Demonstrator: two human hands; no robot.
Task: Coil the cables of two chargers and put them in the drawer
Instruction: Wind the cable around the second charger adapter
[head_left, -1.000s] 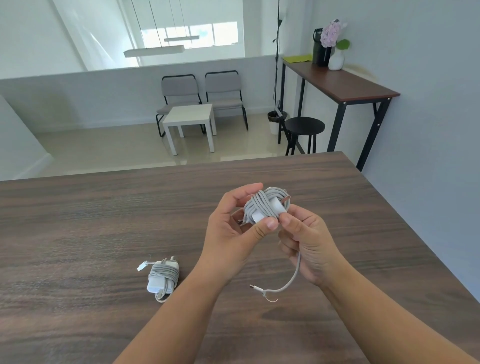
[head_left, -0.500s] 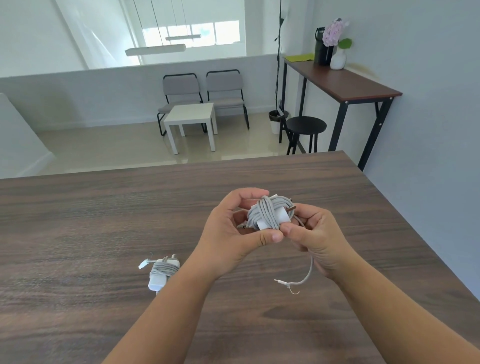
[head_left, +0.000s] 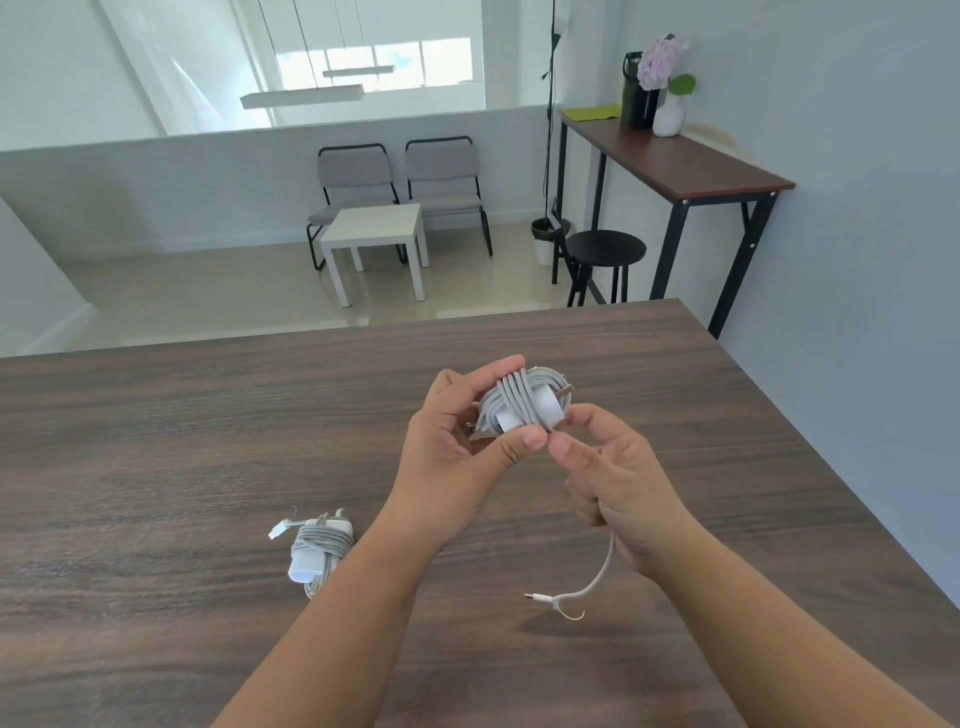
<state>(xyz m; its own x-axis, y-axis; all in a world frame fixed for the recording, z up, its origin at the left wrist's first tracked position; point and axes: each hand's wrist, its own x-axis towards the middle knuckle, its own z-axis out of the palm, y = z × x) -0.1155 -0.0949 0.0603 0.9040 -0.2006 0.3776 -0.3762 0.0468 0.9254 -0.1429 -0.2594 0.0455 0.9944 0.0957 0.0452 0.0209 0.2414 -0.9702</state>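
Above the counter, the left hand grips the light, springy wrapped charger by its hard body, the right hand pinches its limp tail, the finished charger lying at eight o'clock.

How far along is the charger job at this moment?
Done: one wrapped charger lies on the table. In hand: the left hand holds the second charger, mostly wound, while the right hand grips its loose cable tail. Left: finish that wrap and put both away; no drawer is in view.
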